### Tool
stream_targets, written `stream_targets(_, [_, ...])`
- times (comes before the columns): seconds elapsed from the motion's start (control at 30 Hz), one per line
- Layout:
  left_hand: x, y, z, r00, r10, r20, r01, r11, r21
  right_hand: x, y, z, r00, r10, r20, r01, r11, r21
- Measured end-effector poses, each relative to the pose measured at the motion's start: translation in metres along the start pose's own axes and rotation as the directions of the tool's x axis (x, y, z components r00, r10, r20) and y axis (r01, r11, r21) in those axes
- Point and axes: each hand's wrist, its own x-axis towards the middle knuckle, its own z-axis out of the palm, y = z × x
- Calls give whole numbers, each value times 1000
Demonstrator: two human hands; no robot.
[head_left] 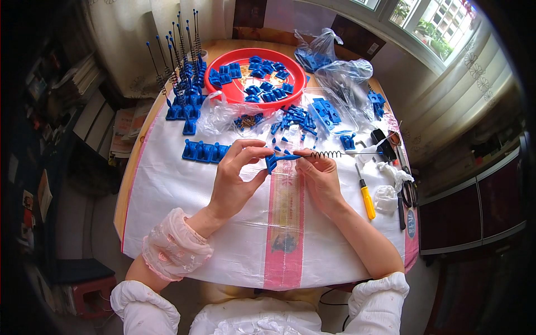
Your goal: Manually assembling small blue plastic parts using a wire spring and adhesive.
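Small blue plastic clip (275, 161) with a black coiled wire spring (326, 154) sits mid-table, pinched by left hand (237, 178) and right hand (318, 176), with finished upright ones (181, 95) stacked far-left and plenty loose in the red round tray (237, 96).

Red round tray (231, 58) of blue parts, yellow-handled screwdriver (365, 195), clear plastic bags (346, 72), white woven sheet (184, 190)

We find open room on the white sheet (184, 190) along the table's near edge. Toward the far edge, blue parts (204, 151), the red tray (234, 56) and plastic bags (346, 72) crowd our way; along the right edge lie a yellow screwdriver (366, 198) and scissors (406, 184).
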Motion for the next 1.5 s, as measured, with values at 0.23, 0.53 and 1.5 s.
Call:
stream_targets(0.23, [-5,-12,5,986,-147,81,162,960,-227,2,1,-1,998,-57,2,57,998,-2])
stream_targets(0.53, [-1,-12,2,910,-361,205,413,737,-534,2,-4,3,996,-84,38,86,995,-48])
stream_targets(1.5, [-2,-2,-1,999,2,-39,-4,999,-38,0,-9,7,991,-115,72,131,954,-270])
